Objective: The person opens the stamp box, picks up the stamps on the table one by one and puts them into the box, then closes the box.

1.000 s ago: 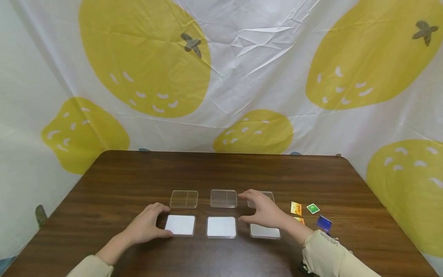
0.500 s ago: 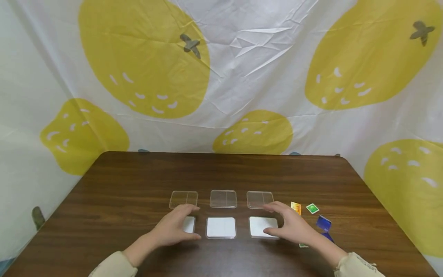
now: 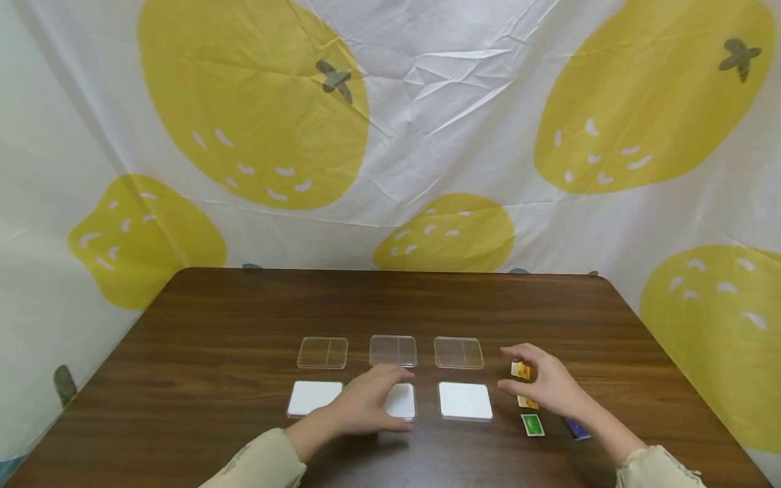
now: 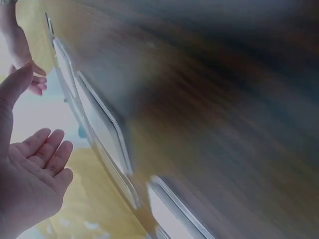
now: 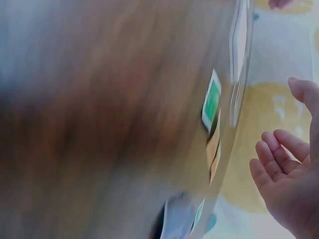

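Observation:
My left hand hovers over the middle of three shallow clear boxes, its thumb and fingers spread apart with nothing between them. That middle box carries a white insert and is partly hidden by the hand. To either side lie a left white-filled box and a right white-filled box. Over the small stamp-like pieces at the right, my right hand is held with thumb and fingers parted, gripping nothing. Under it show orange-yellow pieces, a green piece with a white border and a dark blue piece.
Behind the white-filled boxes is a row of three clear plastic lids: left lid, middle lid and right lid. All lie flat on the brown wooden table. A lemon-print cloth hangs behind the table.
Both hands have moved rightward. My left hand went from the left white-filled box to the middle one, my right from the right-hand box to the stamp-like pieces. Boxes and lids stayed put.

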Available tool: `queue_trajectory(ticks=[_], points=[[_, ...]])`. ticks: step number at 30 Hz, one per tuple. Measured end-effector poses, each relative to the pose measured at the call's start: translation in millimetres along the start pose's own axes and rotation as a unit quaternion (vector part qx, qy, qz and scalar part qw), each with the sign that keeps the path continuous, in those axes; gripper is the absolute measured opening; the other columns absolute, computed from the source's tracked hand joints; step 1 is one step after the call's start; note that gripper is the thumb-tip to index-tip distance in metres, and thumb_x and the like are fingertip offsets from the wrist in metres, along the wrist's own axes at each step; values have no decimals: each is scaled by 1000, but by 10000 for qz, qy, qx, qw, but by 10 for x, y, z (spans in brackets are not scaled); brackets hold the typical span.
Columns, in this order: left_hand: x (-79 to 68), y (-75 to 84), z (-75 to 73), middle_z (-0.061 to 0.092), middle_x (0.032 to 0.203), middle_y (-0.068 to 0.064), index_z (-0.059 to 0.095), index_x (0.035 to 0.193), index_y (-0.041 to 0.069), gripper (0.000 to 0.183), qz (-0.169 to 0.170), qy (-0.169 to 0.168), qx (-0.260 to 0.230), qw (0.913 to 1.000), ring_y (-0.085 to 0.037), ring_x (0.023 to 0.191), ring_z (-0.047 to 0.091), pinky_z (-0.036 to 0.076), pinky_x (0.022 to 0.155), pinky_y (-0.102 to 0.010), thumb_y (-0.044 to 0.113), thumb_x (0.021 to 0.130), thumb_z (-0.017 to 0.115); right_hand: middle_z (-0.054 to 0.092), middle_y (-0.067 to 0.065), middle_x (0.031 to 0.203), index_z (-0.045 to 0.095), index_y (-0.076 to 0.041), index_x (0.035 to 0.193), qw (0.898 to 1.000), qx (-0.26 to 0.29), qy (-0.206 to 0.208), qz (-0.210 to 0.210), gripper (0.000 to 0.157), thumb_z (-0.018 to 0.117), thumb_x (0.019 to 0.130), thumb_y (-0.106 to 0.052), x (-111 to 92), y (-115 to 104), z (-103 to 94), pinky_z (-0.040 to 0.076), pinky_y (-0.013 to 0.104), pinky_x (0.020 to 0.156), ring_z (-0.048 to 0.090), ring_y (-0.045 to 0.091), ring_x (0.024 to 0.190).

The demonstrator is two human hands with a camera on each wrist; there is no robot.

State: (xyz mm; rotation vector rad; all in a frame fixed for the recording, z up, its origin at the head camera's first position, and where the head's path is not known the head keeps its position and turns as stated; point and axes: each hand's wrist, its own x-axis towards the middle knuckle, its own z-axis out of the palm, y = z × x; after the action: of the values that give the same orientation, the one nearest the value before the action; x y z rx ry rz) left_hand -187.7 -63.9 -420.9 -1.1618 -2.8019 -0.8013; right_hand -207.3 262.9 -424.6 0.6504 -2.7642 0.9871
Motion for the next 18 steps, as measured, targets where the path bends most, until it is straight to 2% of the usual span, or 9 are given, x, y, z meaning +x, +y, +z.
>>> queue_trajectory(ticks=[7, 14, 18], points=[[192, 88, 90, 56, 119, -5, 54, 118, 10, 60, -247, -172, 254, 9992, -20, 113, 49, 41, 93, -33, 40, 70, 74, 61, 14, 106, 59, 3, 111, 9989, -163, -22, 447, 51, 73, 74, -30, 36, 234, -146, 47, 47, 80, 59, 31, 95], [382, 136, 153, 58, 114, 0, 56, 117, 9, 60, -301, -315, 514, 9977, -16, 105, 52, 44, 86, -28, 44, 70, 73, 64, 12, 97, 64, 3, 101, 9985, -484, -126, 240, 31, 70, 79, -17, 103, 404, -204, 49, 40, 73, 61, 25, 84], [464, 178, 202, 58, 111, 2, 57, 117, 11, 62, -343, -462, 609, 9965, -13, 101, 52, 44, 83, -25, 47, 69, 72, 65, 9, 92, 67, 2, 96, 9969, -740, -211, 186, 24, 69, 78, -15, 128, 439, -214, 49, 39, 70, 61, 23, 81]])
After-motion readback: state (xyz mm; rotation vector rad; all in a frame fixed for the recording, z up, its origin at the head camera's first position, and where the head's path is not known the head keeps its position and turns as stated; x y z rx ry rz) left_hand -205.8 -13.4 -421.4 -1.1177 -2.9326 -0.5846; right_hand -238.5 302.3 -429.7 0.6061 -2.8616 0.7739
